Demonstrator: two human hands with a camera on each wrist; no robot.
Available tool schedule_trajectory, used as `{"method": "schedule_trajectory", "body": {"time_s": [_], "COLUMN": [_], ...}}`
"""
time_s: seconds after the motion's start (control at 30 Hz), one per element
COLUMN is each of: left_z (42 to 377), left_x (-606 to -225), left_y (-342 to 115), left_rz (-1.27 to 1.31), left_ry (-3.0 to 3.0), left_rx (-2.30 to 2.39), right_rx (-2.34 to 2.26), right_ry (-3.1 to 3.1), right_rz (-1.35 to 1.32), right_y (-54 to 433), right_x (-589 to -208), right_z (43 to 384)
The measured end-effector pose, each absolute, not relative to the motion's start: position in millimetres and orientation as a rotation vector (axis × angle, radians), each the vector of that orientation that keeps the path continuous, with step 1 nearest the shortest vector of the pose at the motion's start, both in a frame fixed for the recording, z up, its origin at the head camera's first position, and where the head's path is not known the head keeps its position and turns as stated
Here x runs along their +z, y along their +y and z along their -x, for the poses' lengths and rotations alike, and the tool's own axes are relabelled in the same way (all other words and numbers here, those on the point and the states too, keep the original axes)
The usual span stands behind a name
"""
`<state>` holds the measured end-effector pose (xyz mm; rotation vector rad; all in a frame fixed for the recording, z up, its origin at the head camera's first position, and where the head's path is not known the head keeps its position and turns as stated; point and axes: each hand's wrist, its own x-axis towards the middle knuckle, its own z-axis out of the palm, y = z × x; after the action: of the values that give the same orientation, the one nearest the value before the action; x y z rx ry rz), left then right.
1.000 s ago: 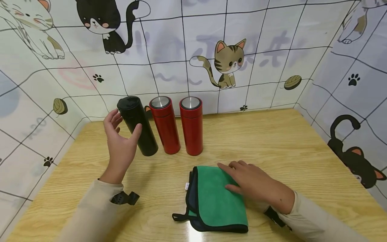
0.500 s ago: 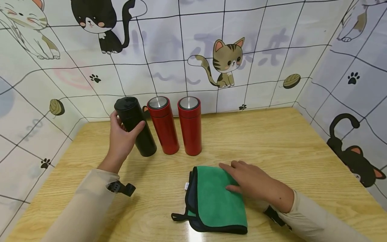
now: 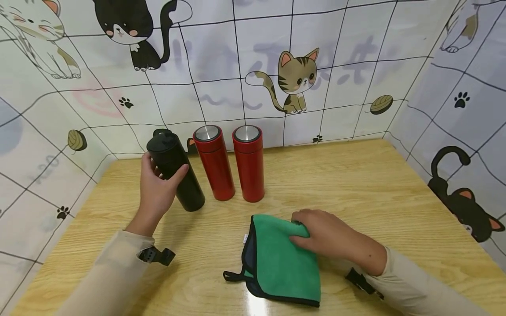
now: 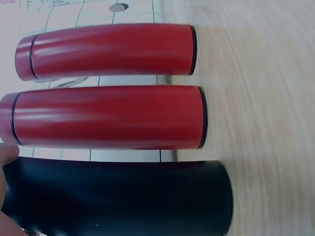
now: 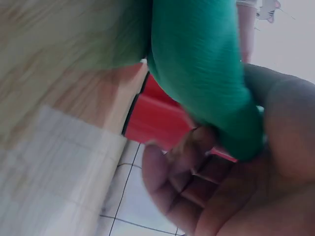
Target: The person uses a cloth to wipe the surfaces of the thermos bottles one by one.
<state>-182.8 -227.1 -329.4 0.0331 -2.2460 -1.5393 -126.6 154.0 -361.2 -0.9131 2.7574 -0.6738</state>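
My left hand (image 3: 156,188) grips a black thermos flask (image 3: 191,188) around its upper half, thumb on the near right side. In the left wrist view the black flask (image 4: 123,196) lies along the bottom, with part of the hand at the left edge. With my right hand (image 3: 328,232) I pinch the upper right part of a folded green cloth (image 3: 284,263) with black edging and a loop. The right wrist view shows the cloth (image 5: 202,64) bunched between thumb and curled fingers (image 5: 155,167).
Two red thermos flasks, a middle one (image 3: 215,166) and a right one (image 3: 250,171), stand upright beside the black one on the wooden table (image 3: 356,180). Behind them rises a wall covering (image 3: 221,52) with printed cats and grid lines.
My left hand has closed around the black flask, which has shifted slightly toward me. The fingers of my right hand have curled, gathering and lifting the cloth's upper edge.
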Motion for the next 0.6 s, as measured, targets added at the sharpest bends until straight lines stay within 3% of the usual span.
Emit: {"method": "schedule_trajectory", "body": {"time_s": [0.37,0.6], "left_z": [146,125], "left_x": [-329,-329], "left_y": [-209,-180], "left_rz": [0.03,0.224], "left_ry": [-2.285,-2.259], "left_rx": [-1.478,-1.47], "right_rx": [-1.432,-1.657], "right_ry": [2.562,2.68], "right_rz": [0.696,0.621], "right_y": [151,152], "right_x": [-337,-327], "right_z": [112,106]}}
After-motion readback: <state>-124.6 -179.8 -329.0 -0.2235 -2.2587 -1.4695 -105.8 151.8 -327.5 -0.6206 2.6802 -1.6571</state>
